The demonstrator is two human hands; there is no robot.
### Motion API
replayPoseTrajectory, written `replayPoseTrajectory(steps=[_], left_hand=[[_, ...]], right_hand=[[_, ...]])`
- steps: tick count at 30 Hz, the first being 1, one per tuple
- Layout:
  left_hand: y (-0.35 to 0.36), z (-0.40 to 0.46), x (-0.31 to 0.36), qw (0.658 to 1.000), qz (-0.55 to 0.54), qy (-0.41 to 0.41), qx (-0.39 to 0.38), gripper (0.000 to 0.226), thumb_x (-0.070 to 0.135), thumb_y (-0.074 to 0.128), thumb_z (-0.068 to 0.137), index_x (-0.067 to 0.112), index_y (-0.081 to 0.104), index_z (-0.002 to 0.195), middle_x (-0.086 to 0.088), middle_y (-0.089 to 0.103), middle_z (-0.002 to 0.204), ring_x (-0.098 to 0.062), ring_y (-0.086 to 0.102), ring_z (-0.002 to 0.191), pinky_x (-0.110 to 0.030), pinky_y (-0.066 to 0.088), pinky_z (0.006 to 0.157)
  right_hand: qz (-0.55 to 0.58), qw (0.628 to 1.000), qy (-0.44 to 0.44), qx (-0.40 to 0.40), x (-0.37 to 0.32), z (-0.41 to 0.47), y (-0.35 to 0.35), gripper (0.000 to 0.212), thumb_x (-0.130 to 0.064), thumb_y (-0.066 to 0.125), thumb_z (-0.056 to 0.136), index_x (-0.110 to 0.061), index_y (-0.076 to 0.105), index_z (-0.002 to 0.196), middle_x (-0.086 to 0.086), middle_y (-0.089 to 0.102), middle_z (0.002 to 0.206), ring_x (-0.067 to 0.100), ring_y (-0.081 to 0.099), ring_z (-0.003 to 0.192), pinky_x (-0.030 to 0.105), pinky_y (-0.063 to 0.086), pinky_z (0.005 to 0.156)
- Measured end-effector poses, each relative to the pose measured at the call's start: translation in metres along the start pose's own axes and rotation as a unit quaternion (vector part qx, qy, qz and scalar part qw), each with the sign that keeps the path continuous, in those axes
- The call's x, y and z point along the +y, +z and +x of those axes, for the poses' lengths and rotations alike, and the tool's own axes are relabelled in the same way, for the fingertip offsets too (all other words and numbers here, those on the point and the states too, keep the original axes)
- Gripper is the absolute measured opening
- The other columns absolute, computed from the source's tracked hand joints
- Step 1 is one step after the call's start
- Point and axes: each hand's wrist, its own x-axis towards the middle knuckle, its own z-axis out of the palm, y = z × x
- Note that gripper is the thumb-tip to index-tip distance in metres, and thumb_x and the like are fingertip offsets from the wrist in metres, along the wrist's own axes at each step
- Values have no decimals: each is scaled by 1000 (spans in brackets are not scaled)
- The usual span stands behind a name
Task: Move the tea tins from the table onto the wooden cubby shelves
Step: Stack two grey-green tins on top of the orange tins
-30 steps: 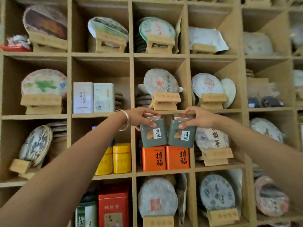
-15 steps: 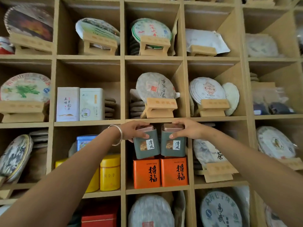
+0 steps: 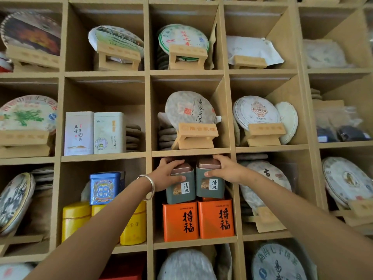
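Note:
Two grey-green tea tins with copper lids sit side by side inside a middle cubby of the wooden shelves (image 3: 191, 152). The left green tin (image 3: 181, 190) rests on the left orange tin (image 3: 180, 221), tilted a little. The right green tin (image 3: 211, 185) rests on the right orange tin (image 3: 216, 219). My left hand (image 3: 167, 174), with a silver bracelet at the wrist, grips the left green tin around its lid and upper side. My right hand (image 3: 226, 168) grips the right green tin the same way.
The cubby to the left holds yellow tins (image 3: 75, 221) and a blue tin (image 3: 105, 187). Two white boxes (image 3: 94, 133) stand one row up. Round paper-wrapped tea cakes on wooden stands (image 3: 193, 136) fill most other cubbies. The table is out of view.
Both hands have pushed the two green tins deeper into the cubby, on top of the orange tins. The camera has moved closer to the shelves.

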Motion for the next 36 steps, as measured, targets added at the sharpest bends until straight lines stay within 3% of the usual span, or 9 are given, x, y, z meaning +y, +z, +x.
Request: replayPoseTrajectory(steps=[6, 13, 16, 20, 23, 26, 29, 31, 36], left_hand=[[5, 9, -11, 999, -42, -12, 30, 57, 38, 64, 86, 36, 38, 137, -5, 25, 136, -19, 47, 109, -28, 50, 86], [6, 24, -9, 998, -63, -22, 1, 51, 34, 65, 86, 34, 44, 132, -5, 35, 129, -20, 53, 106, -31, 53, 86], [7, 29, -6, 998, -54, -12, -1, 49, 29, 64, 87, 28, 45, 132, -4, 40, 122, -14, 54, 98, -24, 52, 77], [8, 34, -11, 999, 18, -16, 24, 52, 41, 60, 83, 35, 45, 132, -7, 44, 128, -28, 41, 123, -44, 42, 102], [8, 34, -9, 996, 89, -1, 31, 50, 36, 55, 90, 30, 41, 138, -10, 47, 132, -29, 28, 130, -42, 29, 107], [6, 32, -7, 993, 111, 19, 27, 52, 38, 55, 90, 27, 41, 139, -7, 50, 131, -27, 35, 127, -40, 33, 106], [4, 29, -9, 993, 115, 24, 20, 57, 45, 56, 85, 28, 43, 138, -6, 53, 129, -24, 46, 122, -44, 42, 101], [3, 28, -7, 991, 125, 33, 26, 55, 42, 57, 87, 27, 43, 138, -5, 52, 127, -21, 50, 117, -38, 46, 98], [1, 25, -2, 982, 157, 77, 66, 48, 37, 62, 86, 24, 50, 131, -1, 55, 119, -16, 54, 109, -26, 46, 87]], right_hand=[[17, 999, 31, 10, 3, 10, 7, 101, -38, 80, 72, -15, 20, 150, 11, 34, 149, 24, 45, 129, 41, 42, 107], [12, 998, 56, -5, 6, 20, 9, 72, -32, 75, 77, -22, 37, 137, 5, 49, 132, 18, 53, 111, 32, 47, 93], [-14, 998, 54, 3, 2, 24, 9, 64, -35, 72, 77, -22, 44, 133, 4, 52, 128, 17, 53, 108, 32, 46, 91], [-51, 998, 24, 17, -2, 28, 11, 59, -35, 66, 80, -19, 48, 134, 5, 52, 132, 17, 51, 111, 29, 44, 89], [-137, 990, 5, 41, -3, 28, 14, 59, -40, 57, 84, -16, 48, 138, 10, 46, 143, 26, 40, 131, 33, 38, 101], [-188, 981, -4, 47, -5, 26, 15, 62, -46, 53, 86, -16, 46, 140, 13, 40, 147, 32, 28, 139, 39, 27, 111], [-183, 982, -33, 39, -5, 23, 14, 63, -41, 57, 87, -13, 45, 142, 9, 44, 147, 24, 39, 136, 32, 35, 107], [-181, 981, -56, 35, -5, 20, 13, 60, -36, 58, 87, -15, 44, 142, 6, 47, 146, 21, 43, 134, 30, 38, 106], [-185, 975, -123, 30, -3, 12, 11, 38, -23, 62, 85, -17, 62, 123, 2, 63, 119, 19, 59, 111, 35, 50, 92]])
